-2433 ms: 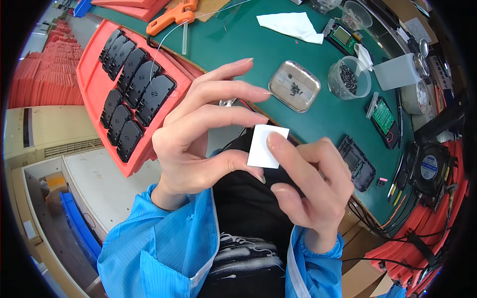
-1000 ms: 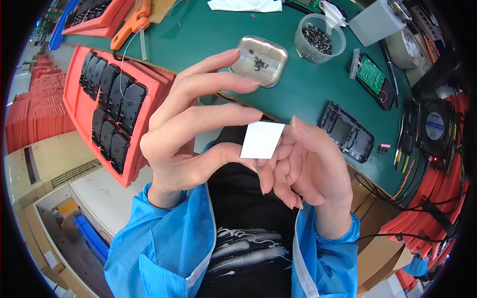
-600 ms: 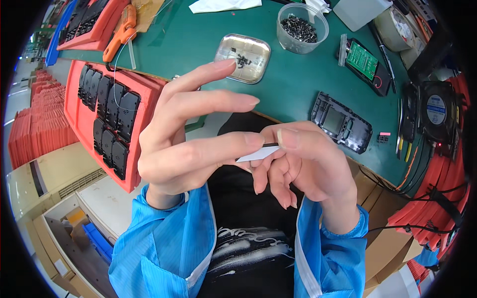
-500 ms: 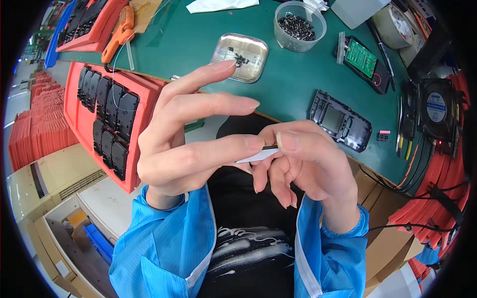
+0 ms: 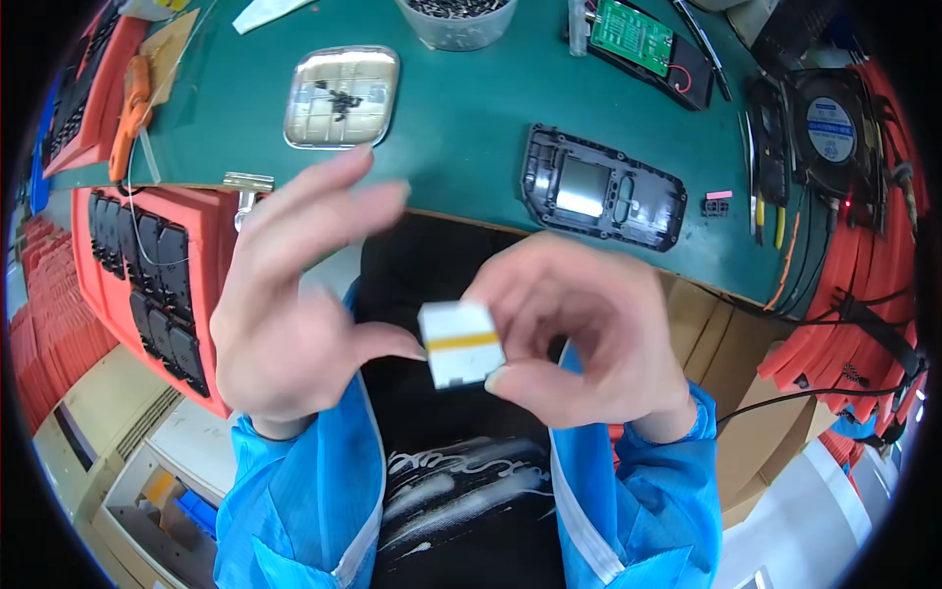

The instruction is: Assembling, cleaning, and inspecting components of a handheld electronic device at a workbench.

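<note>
Above my lap, my right hand (image 5: 589,334) pinches a small flat white square panel (image 5: 459,346) by its right edge, between thumb and fingers. An amber stripe crosses its face, and it is slightly blurred. My left hand (image 5: 294,304) has its fingers spread and blurred, with the thumb tip close to the panel's left edge; whether it touches cannot be told. Beyond my right hand, a black plastic device housing (image 5: 603,187) with a rectangular window lies on the green bench (image 5: 461,128).
A metal dish (image 5: 343,98) holds small black parts; a clear tub (image 5: 459,25) holds screws. A circuit board (image 5: 633,34) sits in a black case. Tweezers and pliers (image 5: 770,167) lie by a fan (image 5: 829,128). Red foam trays (image 5: 147,294) with black housings stand at left, near an orange-handled tool (image 5: 130,118).
The panel has turned from edge-on to show its striped face. My left fingers have come off it and drawn left, while my right hand keeps hold. The view has shifted, so bench items appear farther left and higher.
</note>
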### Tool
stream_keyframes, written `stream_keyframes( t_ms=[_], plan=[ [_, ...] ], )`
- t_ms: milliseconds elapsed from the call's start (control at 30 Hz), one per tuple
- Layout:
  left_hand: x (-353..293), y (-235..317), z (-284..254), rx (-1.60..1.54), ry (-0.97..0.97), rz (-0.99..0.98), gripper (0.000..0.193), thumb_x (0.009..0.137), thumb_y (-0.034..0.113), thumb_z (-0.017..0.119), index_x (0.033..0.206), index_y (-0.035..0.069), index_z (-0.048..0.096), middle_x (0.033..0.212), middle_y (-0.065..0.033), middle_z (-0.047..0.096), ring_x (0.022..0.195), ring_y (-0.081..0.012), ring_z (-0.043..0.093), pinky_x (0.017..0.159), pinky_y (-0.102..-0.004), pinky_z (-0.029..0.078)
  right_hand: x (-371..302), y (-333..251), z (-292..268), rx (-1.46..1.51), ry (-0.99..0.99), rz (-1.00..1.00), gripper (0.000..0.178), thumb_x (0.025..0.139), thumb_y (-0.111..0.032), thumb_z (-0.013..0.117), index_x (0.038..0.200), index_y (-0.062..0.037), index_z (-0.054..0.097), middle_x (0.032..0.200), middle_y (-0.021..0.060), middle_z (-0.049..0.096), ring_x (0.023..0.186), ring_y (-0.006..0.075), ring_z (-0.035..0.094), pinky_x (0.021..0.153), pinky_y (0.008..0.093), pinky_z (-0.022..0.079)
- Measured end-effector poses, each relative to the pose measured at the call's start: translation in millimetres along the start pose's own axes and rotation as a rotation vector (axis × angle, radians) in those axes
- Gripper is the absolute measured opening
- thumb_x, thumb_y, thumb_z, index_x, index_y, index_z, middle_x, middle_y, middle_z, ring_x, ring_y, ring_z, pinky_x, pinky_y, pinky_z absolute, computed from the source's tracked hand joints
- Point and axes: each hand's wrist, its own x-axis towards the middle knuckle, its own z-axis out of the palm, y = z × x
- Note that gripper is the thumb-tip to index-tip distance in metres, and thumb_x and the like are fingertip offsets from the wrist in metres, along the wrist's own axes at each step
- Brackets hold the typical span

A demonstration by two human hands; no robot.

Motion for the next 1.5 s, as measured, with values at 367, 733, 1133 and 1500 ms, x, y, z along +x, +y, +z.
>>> stream_keyframes(
  t_ms=[367,733,1133,1500],
  plan=[
    [30,-11,40,0.086,-0.135,-0.232,0.093,0.071,0.028,0.092,0.150,-0.003,0.053,0.137,-0.0253,0.067,0.138,-0.0440,0.056,0.116,-0.0525,0.042,-25,18,-37,-1.126,0.449,-0.807,0.058,0.076,-0.021,0.095,0.119,0.0064,0.068,0.083,0.0057,0.068,0.061,0.0074,0.050,0.052,0.0206,0.036],
    [17,-12,20,-0.155,0.009,-0.343,0.089,0.067,0.032,0.097,0.137,-0.008,0.060,0.129,-0.0225,0.070,0.132,-0.0390,0.060,0.112,-0.0490,0.045,-4,1,-16,-1.072,0.461,-0.891,0.061,0.074,-0.019,0.097,0.120,0.0072,0.068,0.081,0.0063,0.070,0.061,0.0038,0.049,0.052,0.0187,0.034],
    [-55,14,29,-0.750,0.217,-0.769,0.062,0.081,0.012,0.091,0.135,0.000,0.061,0.124,-0.0122,0.070,0.114,-0.0202,0.069,0.095,-0.0356,0.057,49,-43,95,-1.082,0.065,-1.014,0.064,0.067,-0.017,0.100,0.118,0.0053,0.069,0.077,0.0043,0.070,0.057,0.0029,0.052,0.048,0.0181,0.036],
    [-42,9,12,-1.170,0.299,-0.645,0.057,0.084,0.017,0.088,0.132,0.000,0.063,0.114,-0.0126,0.073,0.107,-0.0195,0.072,0.088,-0.0342,0.059,59,-44,103,-1.009,-0.170,-0.840,0.075,0.063,-0.014,0.103,0.122,0.0093,0.062,0.082,0.0092,0.068,0.061,0.0062,0.061,0.052,0.0187,0.043]
  ],
)
